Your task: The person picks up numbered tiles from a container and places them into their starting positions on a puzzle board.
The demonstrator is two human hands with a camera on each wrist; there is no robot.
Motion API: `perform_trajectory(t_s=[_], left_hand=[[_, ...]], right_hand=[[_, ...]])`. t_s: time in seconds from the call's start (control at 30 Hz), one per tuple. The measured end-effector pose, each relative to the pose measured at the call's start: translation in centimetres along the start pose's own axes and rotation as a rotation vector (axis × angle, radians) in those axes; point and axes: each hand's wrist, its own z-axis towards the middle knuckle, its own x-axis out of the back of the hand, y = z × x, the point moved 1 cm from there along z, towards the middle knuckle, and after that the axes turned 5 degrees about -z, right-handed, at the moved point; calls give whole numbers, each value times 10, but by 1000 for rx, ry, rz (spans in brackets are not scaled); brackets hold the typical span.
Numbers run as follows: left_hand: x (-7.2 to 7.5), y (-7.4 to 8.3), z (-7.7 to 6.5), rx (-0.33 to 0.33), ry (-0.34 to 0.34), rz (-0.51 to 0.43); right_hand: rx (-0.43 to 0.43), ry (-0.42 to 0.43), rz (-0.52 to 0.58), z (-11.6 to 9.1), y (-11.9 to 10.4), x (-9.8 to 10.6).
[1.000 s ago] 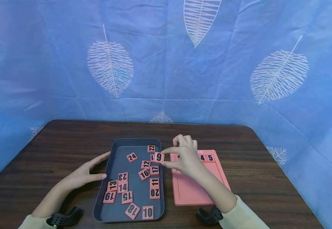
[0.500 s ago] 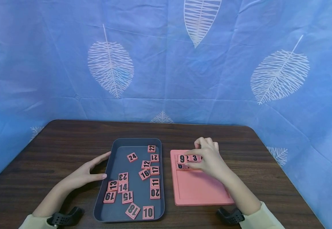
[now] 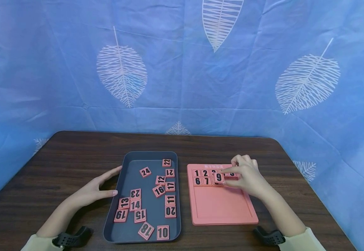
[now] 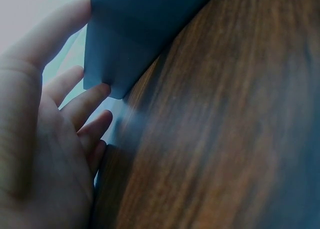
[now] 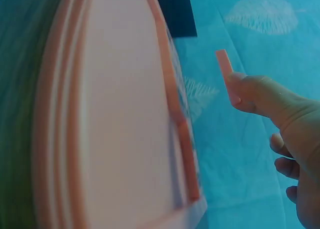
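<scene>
My right hand pinches a pink number tile marked 9 between thumb and index finger, over the second row of the pink puzzle board. In the right wrist view the tile appears edge-on, held up off the board. Tiles 1 and 2 lie in the board's top row, with tiles 6 and 7 below them; the fingers cover part of both rows. My left hand rests with fingers spread against the left rim of the dark tray; in the left wrist view its fingertips touch the tray's side.
Inside the tray lie several loose number tiles, among them 24, 10 and 22. Tray and board stand side by side on a dark wooden table. Behind hangs a blue cloth with white leaf patterns.
My right hand has carried the 9 tile from above the tray's right edge rightward across the board, uncovering tiles 1, 2, 6 and 7. The left hand stays on the tray rim.
</scene>
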Motion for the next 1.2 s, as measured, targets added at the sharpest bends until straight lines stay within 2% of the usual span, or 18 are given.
perform_trajectory(t_s=[0.47,0.73,1.2], left_hand=[[-1,1,0,-8,0,13],[-1,3,-2,-11,2,7],[-1,1,-2,-7,3,9]], right_hand=[[-16,-38,-67,-14,27,-9],[-33,-95,-58,-14,30,-13],[-13,-95,-123,-15,30,-17]])
